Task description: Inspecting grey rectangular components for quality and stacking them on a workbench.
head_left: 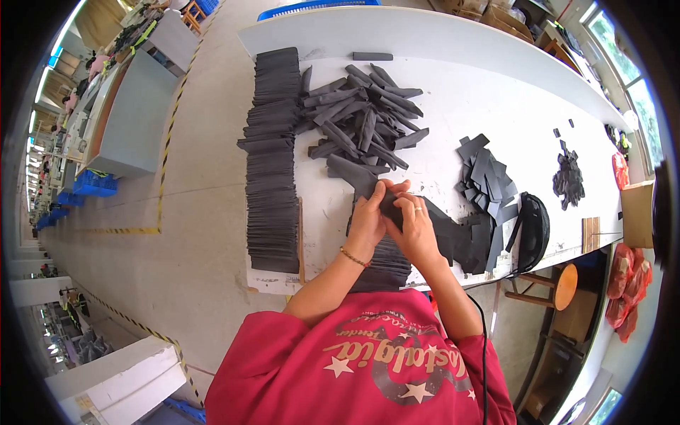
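Observation:
Both hands meet over the front of the white table, closed on one dark fabric piece (348,172). My left hand (368,221) grips it from the left, thumb and fingers pressed together. Beside it my right hand (416,230), with a ring on one finger, pinches the same piece. Its far end sticks out to the upper left, towards a loose heap of rolled or folded dark pieces (368,120). Below my hands lies a stack of dark fabric pieces (386,265), partly covered by my wrists.
Along the table's left edge runs a long row of tightly packed dark pieces (273,177). Flat dark pieces (485,177) lie at right, near a black bag (533,230). Farther right are small dark scraps (569,177). A wooden stool (564,287) stands by the table (439,81).

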### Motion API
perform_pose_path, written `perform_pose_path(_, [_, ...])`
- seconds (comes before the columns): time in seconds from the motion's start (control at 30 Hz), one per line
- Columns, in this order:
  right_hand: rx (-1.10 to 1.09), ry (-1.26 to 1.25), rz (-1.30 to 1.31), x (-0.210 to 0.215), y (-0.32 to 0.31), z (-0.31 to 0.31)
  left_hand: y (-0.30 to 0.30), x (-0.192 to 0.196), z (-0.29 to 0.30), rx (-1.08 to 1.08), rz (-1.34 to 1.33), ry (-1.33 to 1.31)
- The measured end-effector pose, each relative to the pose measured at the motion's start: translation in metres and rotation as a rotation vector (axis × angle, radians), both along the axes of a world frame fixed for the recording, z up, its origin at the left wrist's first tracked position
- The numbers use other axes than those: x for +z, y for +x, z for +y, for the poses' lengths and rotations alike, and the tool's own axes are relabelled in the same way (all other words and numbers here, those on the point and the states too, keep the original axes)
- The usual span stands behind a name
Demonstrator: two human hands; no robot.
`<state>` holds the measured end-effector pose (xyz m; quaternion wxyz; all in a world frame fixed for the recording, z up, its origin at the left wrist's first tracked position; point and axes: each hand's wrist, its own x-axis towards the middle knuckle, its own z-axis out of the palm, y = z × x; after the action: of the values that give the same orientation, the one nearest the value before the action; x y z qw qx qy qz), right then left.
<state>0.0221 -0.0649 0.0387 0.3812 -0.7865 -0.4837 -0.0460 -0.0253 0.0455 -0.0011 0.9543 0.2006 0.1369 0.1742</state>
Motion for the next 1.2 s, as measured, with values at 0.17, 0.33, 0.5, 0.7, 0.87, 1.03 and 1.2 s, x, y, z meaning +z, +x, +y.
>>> perform_pose_path(0.17, [0.040, -0.117, 0.099, -0.011, 0.001, -0.022, 0.001, 0.001, 0.005, 0.053, 0.082, 0.045])
perform_pose_path(0.33, [0.073, -0.115, 0.171, -0.020, 0.011, -0.017, 0.000, -0.009, -0.013, 0.004, 0.053, -0.034])
perform_pose_path(0.5, [0.105, -0.014, 0.227, -0.009, 0.017, -0.019, 0.007, 0.002, 0.010, 0.129, 0.080, 0.044])
perform_pose_path(0.7, [0.098, 0.021, 0.368, -0.002, 0.015, -0.011, 0.009, 0.001, -0.008, 0.208, 0.049, -0.013])
perform_pose_path(0.87, [0.079, 0.043, 0.408, -0.012, 0.013, -0.006, 0.007, 0.001, -0.015, 0.235, 0.047, -0.063])
perform_pose_path(1.03, [0.078, 0.052, 0.432, -0.016, 0.014, -0.005, 0.009, 0.002, -0.018, 0.262, 0.051, -0.072])
perform_pose_path(1.2, [0.084, 0.045, 0.456, -0.018, 0.016, -0.004, 0.009, 0.003, -0.018, 0.277, 0.083, -0.064])
